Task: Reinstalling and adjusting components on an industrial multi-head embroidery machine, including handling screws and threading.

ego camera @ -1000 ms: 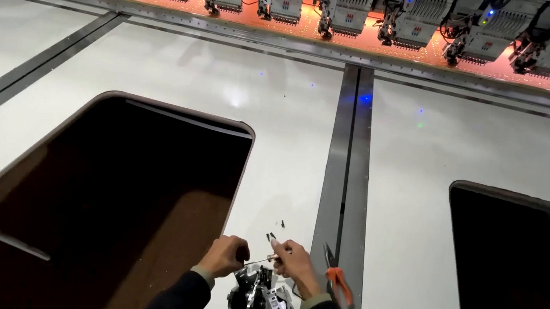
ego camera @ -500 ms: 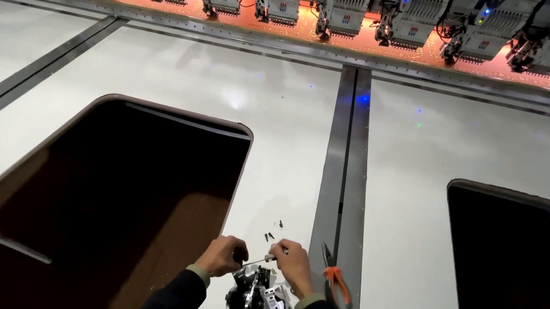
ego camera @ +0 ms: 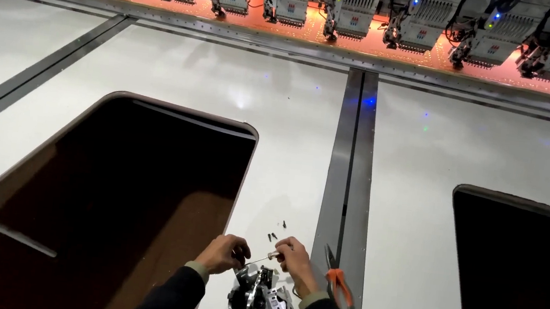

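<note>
Low in the frame, my left hand [ego camera: 224,252] and my right hand [ego camera: 294,261] are closed on the two ends of a thin metal rod [ego camera: 262,257] held level between them. Just below the rod lies a small black and silver machine part [ego camera: 260,300] on the white table [ego camera: 181,71]. Several tiny dark screws [ego camera: 275,234] are scattered on the table just beyond my hands. Orange-handled pliers [ego camera: 338,278] lie right of my right hand, on a grey metal rail [ego camera: 345,162].
Two large dark rounded openings are cut into the table, one at left [ego camera: 90,202] and one at right [ego camera: 523,279]. A row of embroidery machine heads [ego camera: 347,4] with blue lights runs along the far edge over an orange-lit strip.
My hands and the rod have stayed together over the machine part, sinking slightly in view as the camera tilted. The pliers have not moved.
</note>
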